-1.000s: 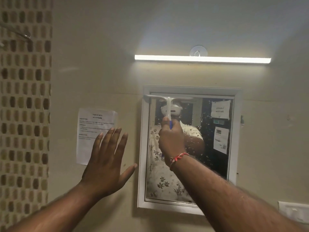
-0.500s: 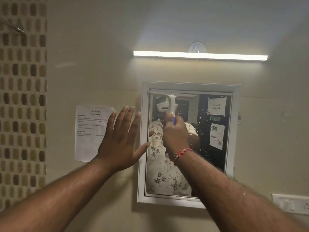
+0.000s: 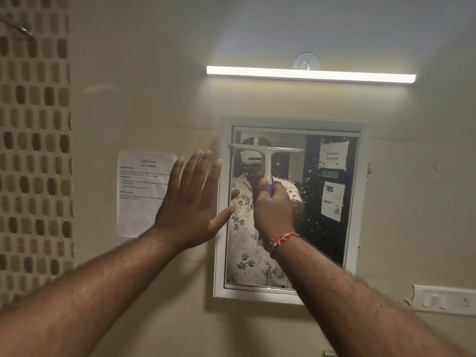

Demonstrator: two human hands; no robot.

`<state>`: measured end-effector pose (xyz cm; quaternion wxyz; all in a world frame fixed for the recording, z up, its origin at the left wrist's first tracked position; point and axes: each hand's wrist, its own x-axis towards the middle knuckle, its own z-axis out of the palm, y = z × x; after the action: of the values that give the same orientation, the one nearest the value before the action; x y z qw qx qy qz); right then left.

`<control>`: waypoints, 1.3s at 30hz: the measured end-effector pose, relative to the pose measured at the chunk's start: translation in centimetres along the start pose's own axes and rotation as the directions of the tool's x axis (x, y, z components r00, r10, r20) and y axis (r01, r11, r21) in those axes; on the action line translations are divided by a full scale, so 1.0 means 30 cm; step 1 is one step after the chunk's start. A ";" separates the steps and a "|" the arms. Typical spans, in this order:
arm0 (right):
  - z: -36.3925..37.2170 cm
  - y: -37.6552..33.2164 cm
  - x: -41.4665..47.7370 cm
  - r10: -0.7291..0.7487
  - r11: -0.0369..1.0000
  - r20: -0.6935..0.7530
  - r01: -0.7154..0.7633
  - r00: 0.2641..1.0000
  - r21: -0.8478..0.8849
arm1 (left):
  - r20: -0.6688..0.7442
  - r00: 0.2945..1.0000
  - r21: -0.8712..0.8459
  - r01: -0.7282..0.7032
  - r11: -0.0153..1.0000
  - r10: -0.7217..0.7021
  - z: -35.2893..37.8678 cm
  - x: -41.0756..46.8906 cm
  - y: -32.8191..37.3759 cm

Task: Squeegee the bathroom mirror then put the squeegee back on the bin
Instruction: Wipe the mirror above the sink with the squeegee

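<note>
A white-framed bathroom mirror (image 3: 360,202) hangs on the beige wall, its right half speckled with water drops. A white squeegee (image 3: 268,153) with a blue grip lies flat against the upper left of the glass, blade level a little below the top edge. My right hand (image 3: 273,210) is shut on its handle, a red thread around the wrist. Left of it, my left hand (image 3: 192,202) is open with fingers spread, the palm over the wall beside the frame and the thumb tip at the mirror's left edge. No bin is in view.
A printed paper sheet (image 3: 143,194) is stuck on the wall left of the mirror. A lit tube light (image 3: 309,74) runs above the mirror. A white switch plate (image 3: 443,300) sits at the lower right. Mosaic tiles (image 3: 33,150) cover the far left wall.
The squeegee blade has slid down from the mirror's top edge. My left hand has risen and moved right, from below the paper sheet to the mirror's left frame.
</note>
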<state>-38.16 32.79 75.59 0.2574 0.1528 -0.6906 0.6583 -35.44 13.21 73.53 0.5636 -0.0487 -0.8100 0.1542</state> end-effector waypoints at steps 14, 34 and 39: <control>-0.022 0.061 -0.053 0.034 0.999 -0.009 -0.034 0.999 -0.026 | 0.026 1.000 -0.031 -0.010 0.999 0.011 0.012 -0.045 0.022; -0.014 -0.068 0.070 -0.018 0.995 -0.030 0.021 0.999 0.094 | -0.020 0.999 -0.016 -0.039 0.999 0.039 0.007 -0.011 -0.003; -0.023 -0.056 0.079 -0.043 0.998 -0.036 0.044 0.998 0.034 | -0.011 0.999 -0.012 -0.042 0.999 0.042 0.008 -0.018 0.007</control>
<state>-39.10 33.62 78.30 0.2809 0.1606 -0.6709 0.6673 -35.48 13.23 72.91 0.5643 -0.0699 -0.8067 0.1611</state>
